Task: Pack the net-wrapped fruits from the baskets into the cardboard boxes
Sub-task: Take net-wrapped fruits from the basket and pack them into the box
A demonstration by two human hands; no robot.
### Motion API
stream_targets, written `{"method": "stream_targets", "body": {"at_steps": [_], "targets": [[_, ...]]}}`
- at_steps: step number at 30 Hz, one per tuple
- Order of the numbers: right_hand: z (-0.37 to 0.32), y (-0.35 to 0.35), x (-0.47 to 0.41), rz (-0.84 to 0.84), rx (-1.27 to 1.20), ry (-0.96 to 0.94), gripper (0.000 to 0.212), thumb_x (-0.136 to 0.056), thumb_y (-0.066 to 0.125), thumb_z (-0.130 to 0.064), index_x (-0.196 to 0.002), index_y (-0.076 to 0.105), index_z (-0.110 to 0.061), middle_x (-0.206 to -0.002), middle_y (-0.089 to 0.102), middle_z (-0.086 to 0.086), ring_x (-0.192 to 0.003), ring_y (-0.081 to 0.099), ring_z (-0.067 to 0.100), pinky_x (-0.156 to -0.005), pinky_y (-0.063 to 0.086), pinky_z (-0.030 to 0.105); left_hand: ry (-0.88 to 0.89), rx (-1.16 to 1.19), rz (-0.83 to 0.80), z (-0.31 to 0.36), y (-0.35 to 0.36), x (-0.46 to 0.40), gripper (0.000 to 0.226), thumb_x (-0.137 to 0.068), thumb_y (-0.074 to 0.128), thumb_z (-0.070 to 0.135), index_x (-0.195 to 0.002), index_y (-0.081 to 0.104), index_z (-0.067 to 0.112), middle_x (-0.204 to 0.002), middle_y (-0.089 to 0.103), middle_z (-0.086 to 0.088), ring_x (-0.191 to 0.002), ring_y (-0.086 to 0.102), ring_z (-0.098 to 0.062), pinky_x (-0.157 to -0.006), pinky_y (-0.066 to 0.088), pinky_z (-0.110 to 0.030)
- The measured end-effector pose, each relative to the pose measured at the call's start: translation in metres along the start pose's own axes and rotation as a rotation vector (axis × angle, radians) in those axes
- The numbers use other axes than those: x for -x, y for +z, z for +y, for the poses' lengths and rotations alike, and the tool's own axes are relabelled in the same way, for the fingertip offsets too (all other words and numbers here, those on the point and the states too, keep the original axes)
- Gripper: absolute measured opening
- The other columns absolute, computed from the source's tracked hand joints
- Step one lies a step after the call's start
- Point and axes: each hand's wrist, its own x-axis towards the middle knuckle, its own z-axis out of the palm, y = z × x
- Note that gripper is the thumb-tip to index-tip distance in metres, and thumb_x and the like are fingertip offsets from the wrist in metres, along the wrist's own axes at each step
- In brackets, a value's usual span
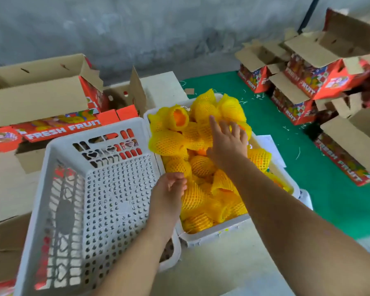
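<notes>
Net-wrapped fruits (203, 165) fill the right-hand white basket (233, 226), heaped in yellow foam sleeves with no common heading. One sleeve at the far left of the heap (178, 118) shows its open mouth toward the camera, orange fruit visible inside. A larger one (169, 143) lies on its side, long axis running left to right.

Right hand (228, 142) reaches over the heap, fingers spread and fairly straight, tips on the sleeves; nothing gripped. Left hand (169, 193) at the heap's near-left edge, fingers curled against a sleeve; whether it actually grips cannot be told.

Second white basket (90, 189) sits beside on the left, tilted, no fruit in it. Open "FRESH FRUIT" cardboard boxes (41, 99) behind it; more boxes stacked at right (308, 71) on a green mat (265, 124).
</notes>
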Motion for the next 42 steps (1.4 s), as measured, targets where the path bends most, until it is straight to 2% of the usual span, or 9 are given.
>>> {"method": "stream_targets", "body": {"at_steps": [4, 7, 9, 14, 17, 19, 28, 34, 42], "targets": [[0.021, 0.005, -0.014, 0.105, 0.165, -0.077, 0.076, -0.083, 0.076, -0.036, -0.145, 0.033, -0.028, -0.139, 0.045, 0.006, -0.131, 0.037, 0.034, -0.114, 0.027, 0.053, -0.055, 0.127, 0.063, -0.003, 0.001, -0.002, 0.018, -0.104, 0.058, 0.01, -0.103, 0.072, 0.022, -0.096, 0.076, 0.004, -0.097, 0.072, -0.015, -0.076, 0.053, -0.017], [0.021, -0.005, 0.009, 0.124, -0.25, 0.016, 0.084, -0.073, 0.079, -0.055, -0.142, 0.039, -0.029, -0.138, 0.046, -0.001, -0.128, 0.038, 0.031, -0.107, 0.028, 0.054, -0.095, 0.219, 0.06, 0.004, 0.01, -0.001, 0.017, -0.1, 0.066, 0.026, -0.117, 0.068, 0.027, -0.114, 0.074, 0.001, -0.104, 0.072, -0.013, -0.087, 0.054, -0.024], [0.007, -0.007, 0.044, 0.081, -0.587, 0.012, 0.083, -0.071, 0.075, -0.059, -0.142, 0.04, -0.032, -0.138, 0.048, -0.006, -0.126, 0.041, 0.027, -0.102, 0.032, 0.051, -0.14, 0.37, -0.077, 0.015, 0.022, 0.002, 0.055, -0.084, 0.074, 0.051, -0.134, 0.059, 0.031, -0.129, 0.07, 0.002, -0.114, 0.07, -0.011, -0.102, 0.053, -0.031], [0.002, -0.011, 0.086, -0.064, -0.643, -0.359, 0.086, -0.072, 0.057, -0.057, -0.152, 0.03, -0.048, -0.138, 0.035, -0.011, -0.127, 0.037, 0.018, -0.097, 0.033, 0.044, -0.267, 0.761, -0.115, 0.021, 0.026, 0.0, 0.07, -0.093, 0.073, 0.041, -0.153, 0.044, 0.022, -0.145, 0.062, -0.009, -0.12, 0.069, -0.028, -0.098, 0.058, -0.043], [0.042, -0.014, 0.028, 0.193, -0.496, -0.065, 0.083, -0.083, 0.063, -0.046, -0.158, 0.029, -0.032, -0.149, 0.036, 0.008, -0.133, 0.038, 0.035, -0.103, 0.038, 0.051, -0.343, 0.806, -0.04, 0.011, 0.014, 0.002, 0.08, -0.089, 0.08, 0.039, -0.156, 0.041, 0.018, -0.146, 0.06, -0.011, -0.106, 0.071, -0.021, -0.077, 0.062, -0.03], [0.065, -0.008, -0.008, 0.066, -0.314, 0.146, 0.089, -0.087, 0.07, -0.039, -0.16, 0.018, -0.032, -0.159, 0.027, 0.008, -0.139, 0.032, 0.039, -0.108, 0.035, 0.056, -0.352, 0.788, -0.046, 0.005, 0.013, 0.007, 0.094, -0.079, 0.089, 0.042, -0.156, 0.04, 0.02, -0.15, 0.056, -0.01, -0.101, 0.074, -0.021, -0.073, 0.061, -0.029], [0.085, 0.016, -0.051, -0.022, -0.376, 0.244, 0.078, -0.084, 0.077, -0.044, -0.15, 0.039, -0.025, -0.138, 0.051, 0.01, -0.122, 0.042, 0.038, -0.086, 0.04, 0.041, -0.307, 0.591, -0.139, -0.003, -0.011, 0.023, 0.115, -0.056, 0.089, 0.069, -0.153, 0.045, 0.025, -0.15, 0.056, -0.01, -0.106, 0.074, -0.025, -0.087, 0.061, -0.036], [0.042, -0.021, -0.004, 0.269, -0.631, 0.246, 0.054, -0.08, 0.051, -0.064, -0.109, 0.058, -0.018, -0.092, 0.066, 0.013, -0.091, 0.061, 0.038, -0.077, 0.053, 0.05, -0.246, 0.545, -0.157, -0.006, -0.046, 0.035, 0.115, -0.051, 0.092, 0.07, -0.148, 0.05, 0.026, -0.137, 0.068, -0.009, -0.118, 0.07, -0.026, -0.089, 0.061, -0.037], [-0.159, 0.003, 0.129, -0.289, -1.359, -0.034, 0.036, -0.079, 0.068, -0.066, -0.107, 0.074, -0.043, -0.102, 0.076, -0.02, -0.095, 0.071, -0.004, -0.074, 0.058, 0.015, -0.121, 0.589, -0.126, -0.012, -0.147, 0.035, 0.096, -0.067, 0.087, 0.067, -0.147, 0.053, 0.028, -0.139, 0.066, -0.009, -0.12, 0.068, -0.025, -0.086, 0.059, -0.036]]}}
